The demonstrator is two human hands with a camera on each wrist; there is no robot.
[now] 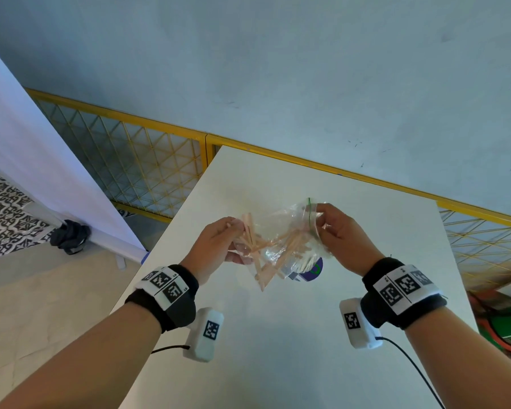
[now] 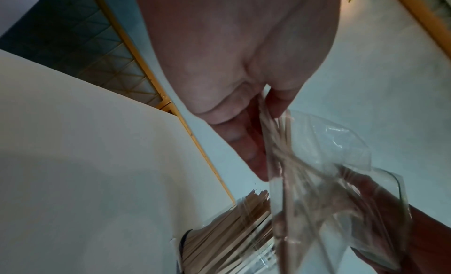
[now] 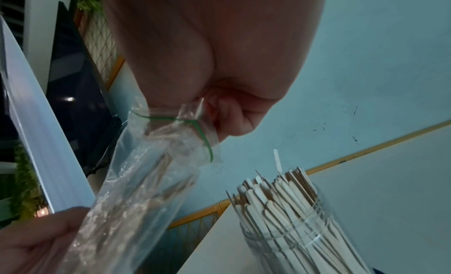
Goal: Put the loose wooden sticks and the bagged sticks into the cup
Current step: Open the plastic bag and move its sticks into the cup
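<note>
Both hands hold a clear plastic bag [image 1: 281, 231] of wooden sticks [image 1: 258, 249] in the air above the white table [image 1: 278, 349]. My left hand [image 1: 222, 240] pinches the bag's lower end together with the sticks inside. My right hand [image 1: 334, 228] pinches the bag's green-lined zip edge [image 3: 195, 127]. Under the bag stands a clear cup [image 3: 292, 245] packed with upright wooden sticks [image 3: 275, 197]; in the head view the cup [image 1: 307, 267] is mostly hidden behind the bag. The bag [image 2: 317, 172] hangs beside the cup [image 2: 231, 230] in the left wrist view.
A yellow mesh fence [image 1: 136, 160] runs behind the table's far edge. A white panel [image 1: 27, 160] leans at the left, with a dark bundle [image 1: 70, 236] on the floor at its foot. Green and red items [image 1: 508, 323] lie right of the table.
</note>
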